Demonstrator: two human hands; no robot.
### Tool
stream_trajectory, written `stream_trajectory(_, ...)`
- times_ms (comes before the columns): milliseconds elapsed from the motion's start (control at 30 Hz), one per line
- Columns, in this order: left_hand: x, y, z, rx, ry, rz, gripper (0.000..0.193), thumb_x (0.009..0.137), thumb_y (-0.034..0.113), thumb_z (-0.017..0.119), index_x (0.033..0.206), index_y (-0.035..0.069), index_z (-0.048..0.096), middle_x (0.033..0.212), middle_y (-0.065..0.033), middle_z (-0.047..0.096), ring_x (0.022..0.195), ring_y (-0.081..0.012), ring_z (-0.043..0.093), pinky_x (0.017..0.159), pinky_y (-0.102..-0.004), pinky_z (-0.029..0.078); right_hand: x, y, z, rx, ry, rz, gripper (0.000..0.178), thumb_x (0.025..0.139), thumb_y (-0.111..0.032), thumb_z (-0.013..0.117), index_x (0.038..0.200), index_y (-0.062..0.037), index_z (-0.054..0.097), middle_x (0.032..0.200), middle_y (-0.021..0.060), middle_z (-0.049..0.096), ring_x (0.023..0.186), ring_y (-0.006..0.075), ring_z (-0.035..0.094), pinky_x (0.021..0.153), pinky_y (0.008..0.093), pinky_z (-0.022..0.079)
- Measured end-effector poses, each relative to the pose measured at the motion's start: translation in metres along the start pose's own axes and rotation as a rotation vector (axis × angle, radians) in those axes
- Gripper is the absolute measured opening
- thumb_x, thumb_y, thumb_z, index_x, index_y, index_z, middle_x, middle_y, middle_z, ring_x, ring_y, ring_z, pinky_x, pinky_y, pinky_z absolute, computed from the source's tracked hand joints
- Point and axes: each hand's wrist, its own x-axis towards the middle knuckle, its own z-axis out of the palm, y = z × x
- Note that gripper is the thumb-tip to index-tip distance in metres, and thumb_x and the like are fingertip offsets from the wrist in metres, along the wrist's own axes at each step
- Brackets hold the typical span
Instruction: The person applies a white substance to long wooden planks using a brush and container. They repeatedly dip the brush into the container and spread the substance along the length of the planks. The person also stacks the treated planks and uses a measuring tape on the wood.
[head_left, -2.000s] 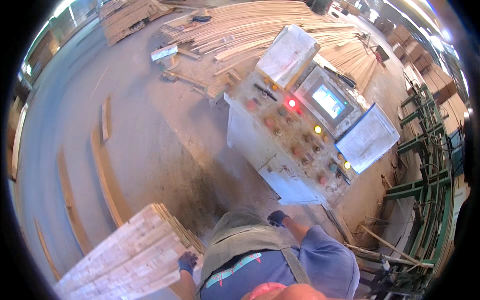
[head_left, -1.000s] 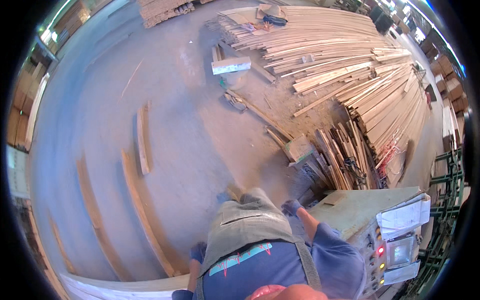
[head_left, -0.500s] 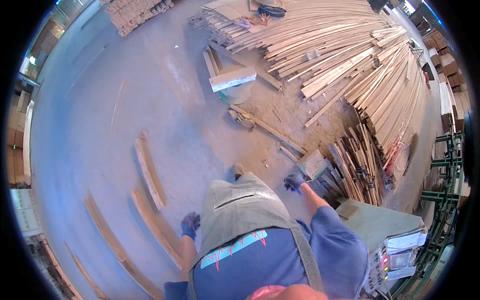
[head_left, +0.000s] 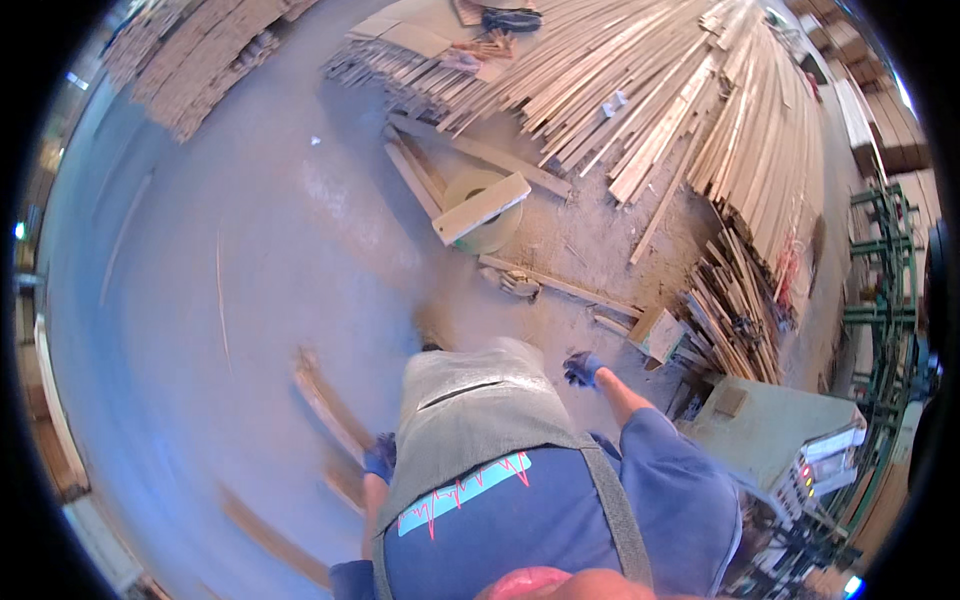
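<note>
My left hand [head_left: 381,457], in a dark blue glove, hangs beside my apron [head_left: 470,410]. Its fingers are too blurred to read, and nothing can be seen in it. A pale wooden plank [head_left: 330,405] on the floor is nearest to it. On the other side, my right hand [head_left: 582,369] hangs away from my body in a similar glove. Its fingers look loosely apart, with nothing visible between them. Right of it stands a small open cardboard box [head_left: 657,337].
Ahead, a board [head_left: 482,209] lies across a round bucket [head_left: 497,232], with a pair of work gloves [head_left: 516,285] nearby. Long wooden strips [head_left: 640,90] spread at the far right. A control cabinet [head_left: 770,425] stands at my right; stacked timber [head_left: 200,65] is far left.
I have moved forward and turned somewhat left: the bucket and board sit lower and closer, and the floor planks have slid down past my left side. Both arms still hang down.
</note>
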Motion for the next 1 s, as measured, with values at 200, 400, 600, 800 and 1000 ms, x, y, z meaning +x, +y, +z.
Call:
stream_trajectory(200, 0.085, 0.34, -0.033, -0.339, -0.063, 0.191, 0.042, 0.096, 0.039, 0.049, 0.124, 0.009, 0.056, 0.118, -0.0097, 0.061, 0.105, -0.026, 0.058, 0.09, -0.0406, 0.047, -0.015, -0.08, 0.096, 0.005, -0.035, 0.114, 0.022, 0.088, -0.021, 0.057, 0.096, -0.0024, 0.066, 0.086, 0.0127, 0.072, 0.061, 0.023, 0.068, 0.049, 0.0365, 0.052)
stream_trajectory(400, 0.105, 0.537, 0.01, 0.179, 0.021, 0.242, 0.047, 0.091, 0.037, 0.055, 0.126, 0.006, 0.057, 0.114, -0.0113, 0.066, 0.097, -0.0264, 0.065, 0.089, -0.0392, 0.047, 0.043, -0.174, 0.131, 0.203, 0.0, 0.138, 0.024, 0.089, -0.024, 0.054, 0.091, -0.0019, 0.065, 0.081, 0.0136, 0.071, 0.057, 0.0226, 0.067, 0.045, 0.0357, 0.047)
stream_trajectory(600, 0.184, 0.551, -0.035, 0.112, 0.073, -0.024, 0.04, 0.094, 0.035, 0.054, 0.122, 0.005, 0.06, 0.119, -0.0171, 0.064, 0.1, -0.0312, 0.064, 0.09, -0.0451, 0.048, 0.099, -0.289, 0.133, 0.39, -0.029, 0.089, 0.021, 0.089, -0.021, 0.054, 0.098, -0.0037, 0.063, 0.082, 0.0128, 0.07, 0.055, 0.0213, 0.065, 0.044, 0.0349, 0.045)
stream_trajectory(800, 0.275, 0.53, -0.151, 1.306, -0.225, 0.374, 0.044, 0.1, 0.036, 0.039, 0.13, 0.008, 0.053, 0.128, -0.0142, 0.06, 0.111, -0.0302, 0.059, 0.096, -0.0396, 0.044, 0.109, -0.381, 0.106, 0.712, 0.065, 0.044, 0.024, 0.091, -0.017, 0.053, 0.111, -0.0076, 0.062, 0.084, 0.0141, 0.071, 0.053, 0.0215, 0.063, 0.042, 0.032, 0.042)
stream_trajectory(1000, 0.365, 0.688, -0.135, 1.607, -0.239, 0.121, 0.045, 0.099, 0.038, 0.04, 0.133, 0.01, 0.05, 0.128, -0.0131, 0.06, 0.113, -0.0303, 0.057, 0.099, -0.0406, 0.042, 0.137, -0.416, 0.141, 0.483, 0.115, -0.001, 0.019, 0.092, -0.02, 0.053, 0.103, -0.0079, 0.063, 0.085, 0.0147, 0.07, 0.057, 0.0216, 0.065, 0.042, 0.0325, 0.043)
